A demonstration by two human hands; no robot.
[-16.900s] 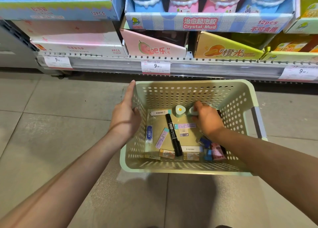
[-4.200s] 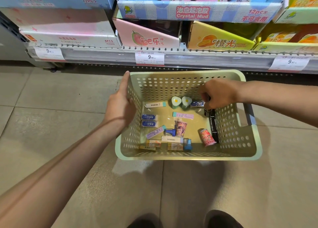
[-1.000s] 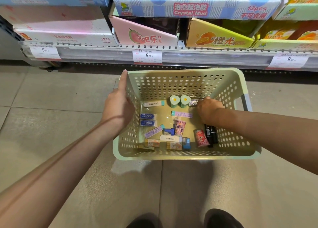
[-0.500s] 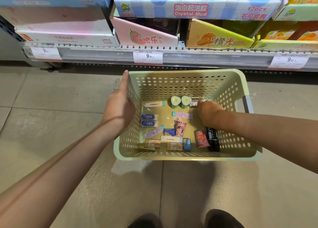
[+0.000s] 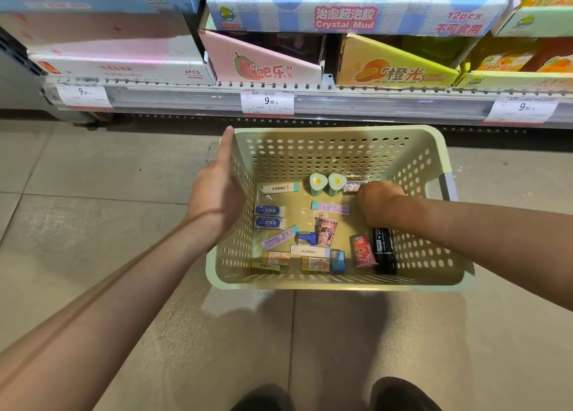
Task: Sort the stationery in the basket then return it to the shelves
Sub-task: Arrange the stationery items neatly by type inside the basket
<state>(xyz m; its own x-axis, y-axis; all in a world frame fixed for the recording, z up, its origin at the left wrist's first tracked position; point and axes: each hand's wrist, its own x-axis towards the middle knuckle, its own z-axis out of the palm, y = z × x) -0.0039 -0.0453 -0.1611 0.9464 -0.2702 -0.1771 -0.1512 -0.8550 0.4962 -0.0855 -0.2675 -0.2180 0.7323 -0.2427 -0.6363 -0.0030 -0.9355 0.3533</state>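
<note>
A pale green perforated basket (image 5: 338, 282) stands on the floor in front of a shelf. My left hand (image 5: 217, 193) grips its left wall, thumb up along the rim. My right hand (image 5: 379, 204) is down inside, fingers curled on the right end of a small purple eraser (image 5: 353, 187) by the far wall, beside two egg-shaped erasers (image 5: 327, 183). Two blue erasers (image 5: 269, 217) lie at the left. Two black markers (image 5: 383, 249) and a red can-shaped item (image 5: 362, 251) lie at the right, and several boxed erasers (image 5: 307, 257) sit along the near wall.
The bottom shelf rail (image 5: 372, 103) with price tags runs just behind the basket. Display boxes stand on it: a pink one (image 5: 263, 66) and an orange one (image 5: 393, 69), with a Crystal Mud carton (image 5: 347, 19) above. Tiled floor surrounds the basket; my shoes (image 5: 400, 395) are below.
Since the oldest frame the loose items have been grouped and the black markers now lie at the right. Over the last second my right hand has stayed on the purple eraser, shifting only slightly.
</note>
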